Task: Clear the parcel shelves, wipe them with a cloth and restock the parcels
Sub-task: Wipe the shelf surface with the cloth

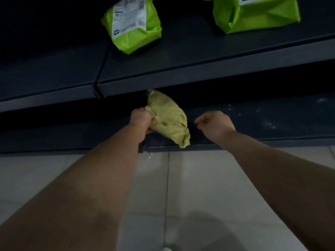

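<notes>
- Dark grey metal made up both shelves; the upper shelf (pixel 181 69) had a flat, matte deck and a squared front lip, with a seam (pixel 101 69) where two panels met.
- Below it, the lower shelf (pixel 272 120) lay in shadow, its deck dotted with pale specks (pixel 268 124) towards the right.
- Under the shelving, the floor (pixel 199 178) was laid with large, pale, smooth tiles with thin joints, and light gleamed on them faintly.
- Two parcels stood well apart on the upper shelf, both in crinkled, glossy, lime-green plastic.
- On the left parcel (pixel 134 29), a small lumpy bag, a white printed label (pixel 130 17) faced the camera; its text was too blurred to read.
- Boxier and sharply creased, the right parcel (pixel 257 17) was cut off by the top edge of the view.
- Soft and yellow-green, the cloth (pixel 168 118) was bunched into a rumpled wad over the front of the lower shelf, one corner drooping past the lip.
- Fingers of the left hand (pixel 142 121) were curled tightly round the cloth's left end, gripping it.
- Just right of the cloth and apart from it, the right hand (pixel 214 125) hovered over the lower shelf, curled into a fist and holding nothing.
- Both forearms were bare.
</notes>
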